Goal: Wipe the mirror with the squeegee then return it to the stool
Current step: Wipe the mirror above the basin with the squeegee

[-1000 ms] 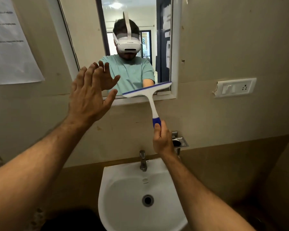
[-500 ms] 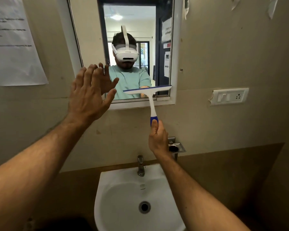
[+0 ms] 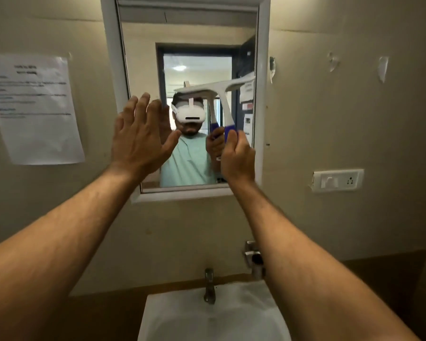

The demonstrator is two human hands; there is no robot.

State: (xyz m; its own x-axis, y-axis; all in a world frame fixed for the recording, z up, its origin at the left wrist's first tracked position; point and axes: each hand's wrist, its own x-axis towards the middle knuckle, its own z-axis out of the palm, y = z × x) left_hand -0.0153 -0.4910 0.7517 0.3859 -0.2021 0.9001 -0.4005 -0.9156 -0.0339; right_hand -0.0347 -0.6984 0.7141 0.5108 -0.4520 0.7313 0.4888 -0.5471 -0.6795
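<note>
The squeegee (image 3: 222, 92) is a white T-shaped tool with a broad curved head, a slim white neck and a blue grip at the bottom. Its head is up against the mirror (image 3: 143, 70), in the right half of the glass near the right frame edge, tilted so the right end sits higher than the left. The picture is blurred there, so I cannot tell whether the blade edge truly touches the glass. My right hand (image 3: 237, 156) has its fingers (image 3: 231, 137) curled tight around the blue grip, holding the handle upright. My left hand (image 3: 139, 136) is raised at the mirror's left edge, palm toward the glass, its fingers straight and spread, holding nothing. Below the mirror's bottom edge are a tap (image 3: 209, 286) and a white washbasin (image 3: 172, 316). A printed paper notice (image 3: 35, 109) hangs on the wall left of the mirror, and a switch plate (image 3: 337, 180) is fixed to its right.
</note>
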